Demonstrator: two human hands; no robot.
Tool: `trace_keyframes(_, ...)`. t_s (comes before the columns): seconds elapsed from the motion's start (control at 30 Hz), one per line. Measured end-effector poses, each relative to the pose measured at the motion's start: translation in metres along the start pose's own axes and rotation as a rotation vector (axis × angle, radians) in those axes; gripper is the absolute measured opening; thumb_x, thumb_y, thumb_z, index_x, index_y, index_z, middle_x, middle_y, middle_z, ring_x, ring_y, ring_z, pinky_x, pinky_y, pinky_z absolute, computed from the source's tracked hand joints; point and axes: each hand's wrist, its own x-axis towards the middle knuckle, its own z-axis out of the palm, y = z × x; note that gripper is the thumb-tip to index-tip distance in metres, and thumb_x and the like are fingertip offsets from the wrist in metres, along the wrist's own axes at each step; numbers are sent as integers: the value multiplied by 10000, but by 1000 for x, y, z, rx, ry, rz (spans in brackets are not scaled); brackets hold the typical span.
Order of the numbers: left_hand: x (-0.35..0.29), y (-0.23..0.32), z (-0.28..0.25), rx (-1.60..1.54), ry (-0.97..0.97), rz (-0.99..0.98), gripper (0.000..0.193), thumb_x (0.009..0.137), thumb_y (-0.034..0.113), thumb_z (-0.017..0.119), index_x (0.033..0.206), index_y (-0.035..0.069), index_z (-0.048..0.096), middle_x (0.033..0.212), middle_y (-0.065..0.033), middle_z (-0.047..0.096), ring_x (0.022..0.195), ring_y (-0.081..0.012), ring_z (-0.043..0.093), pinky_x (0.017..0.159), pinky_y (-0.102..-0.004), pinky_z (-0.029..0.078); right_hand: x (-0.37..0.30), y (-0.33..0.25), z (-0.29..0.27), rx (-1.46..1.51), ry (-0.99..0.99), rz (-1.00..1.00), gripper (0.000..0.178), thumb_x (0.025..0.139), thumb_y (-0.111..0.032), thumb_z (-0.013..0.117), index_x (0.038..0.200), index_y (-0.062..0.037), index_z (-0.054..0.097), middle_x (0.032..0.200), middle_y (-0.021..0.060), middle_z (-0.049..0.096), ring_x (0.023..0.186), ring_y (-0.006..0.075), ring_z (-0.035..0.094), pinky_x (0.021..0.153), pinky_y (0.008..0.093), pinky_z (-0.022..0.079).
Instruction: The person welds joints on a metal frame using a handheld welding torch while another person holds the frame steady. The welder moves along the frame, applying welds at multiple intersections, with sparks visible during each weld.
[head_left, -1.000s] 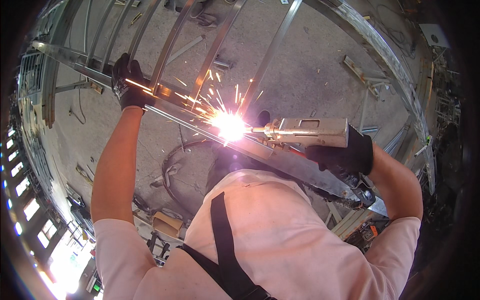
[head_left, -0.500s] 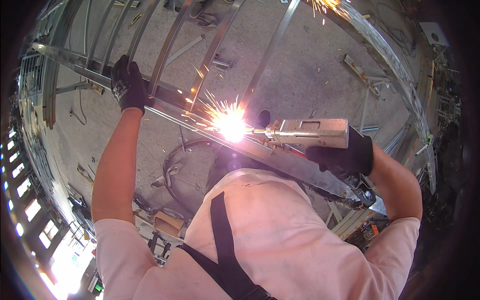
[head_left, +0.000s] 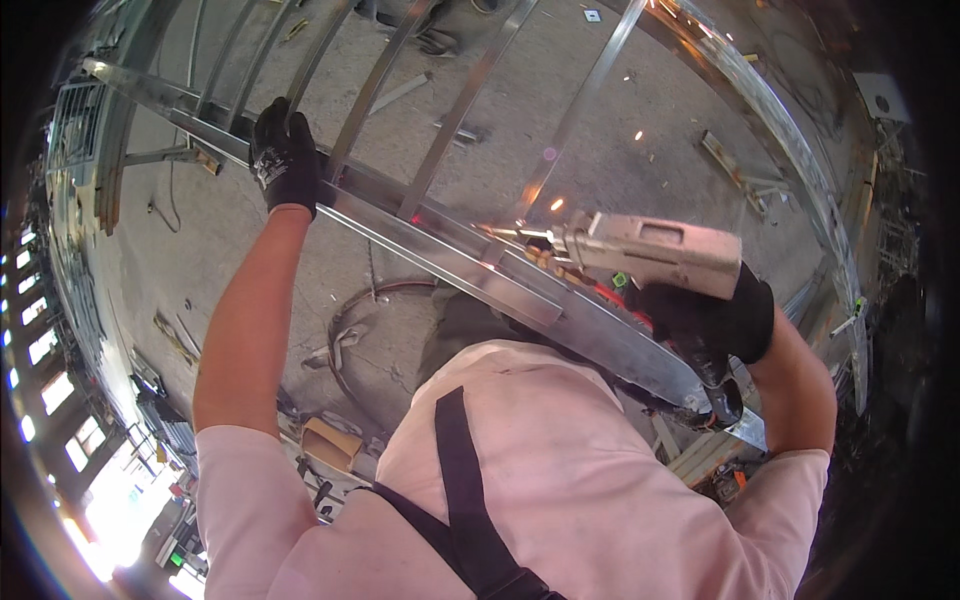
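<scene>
My right hand (head_left: 715, 315), in a black glove, is closed round the grip of a boxy metal welding gun (head_left: 660, 250). The gun's thin tip points left, beside the joint where a flat crossbar (head_left: 590, 95) meets a long metal rail (head_left: 385, 198). A few glowing sparks hang near it. Farther left, my black-gloved left hand (head_left: 285, 160) grips that rail between two crossbars, its fingers lying over the top and partly hiding it. A shiny bar (head_left: 440, 255) runs along the rail's near side.
A curved metal beam (head_left: 790, 130) arcs down the right, with small sparks at its upper end. Metal offcuts (head_left: 735, 170) lie on the concrete floor (head_left: 560, 60). A cable (head_left: 335, 340) loops beneath the rail; a cardboard box (head_left: 332, 443) sits lower left.
The white glare and spark burst at the gun's tip have died down to a few drifting sparks. The view has shifted a little; my left hand keeps its place on the rail.
</scene>
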Motion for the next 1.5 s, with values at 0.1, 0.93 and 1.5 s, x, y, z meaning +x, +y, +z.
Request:
trace_keyframes(0.1, 2, 4, -4, -21, -2, -6, 394, 1063, 279, 529, 1361, 47, 640, 1358, -190, 642, 1300, -365, 570, 1131, -475, 436, 20, -16, 13, 117, -4, 4, 371, 942, -171, 764, 1268, -19, 670, 977, 68, 738, 702, 124, 674, 601, 287, 564)
trace_keyframes(0.93, 1, 8, -7, -53, 52, -18, 353, 1057, 223, 538, 1330, 40, 668, 1306, -187, 674, 1235, -370, 618, 1090, -469, 479, 90, -25, 45, 119, -165, -100, 456, 914, -120, 772, 1341, -17, 646, 974, 39, 717, 739, 111, 642, 634, 300, 546)
trace_keyframes(1.5, 5, 1, -3, -11, 51, 110, 359, 1027, 234, 484, 1269, 23, 645, 1289, -199, 665, 1225, -388, 601, 1078, -477, 466, 88, -25, 50, 74, -167, -101, 457, 958, -165, 752, 1371, -21, 620, 994, 49, 710, 707, 125, 637, 606, 303, 537)
